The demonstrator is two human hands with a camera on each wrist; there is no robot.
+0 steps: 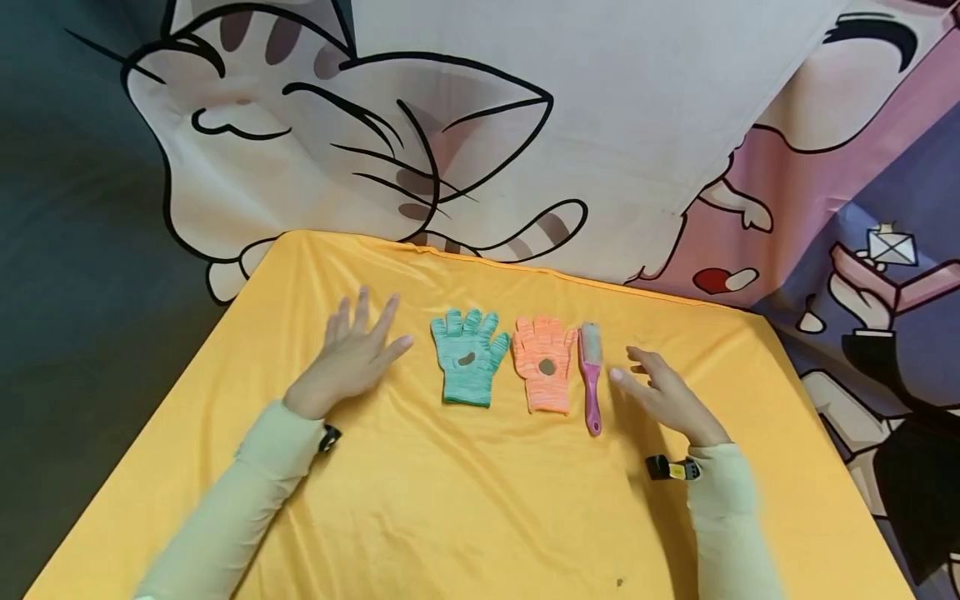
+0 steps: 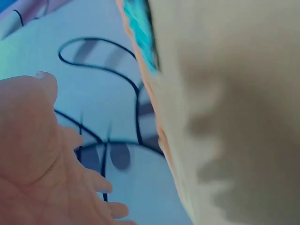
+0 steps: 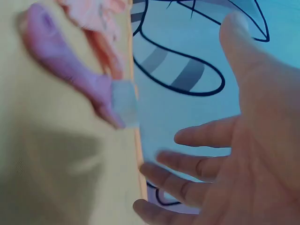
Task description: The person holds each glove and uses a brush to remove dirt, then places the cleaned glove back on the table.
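Note:
A teal knitted glove [image 1: 463, 379] with a dark oval spot lies flat, fingers pointing to the far side. Right of it lies an orange knitted glove [image 1: 547, 390], also with a dark spot. Close along that glove's right side is a slim brush-like tool with a purple handle [image 1: 592, 400] and a pale grey head [image 3: 124, 104]. My left hand [image 1: 348, 362] hovers left of the teal glove, fingers spread and holding nothing. To the right of the purple-handled tool, my right hand [image 1: 667, 396] is held above the table, its fingers relaxed and apart from the tool.
A yellow cloth [image 1: 420, 500] covers the table, with soft folds. Behind its far edge hangs a backdrop [image 1: 637, 125] printed with a cartoon cat and figures. Each wrist wears a dark strap with a small device [image 1: 671, 469].

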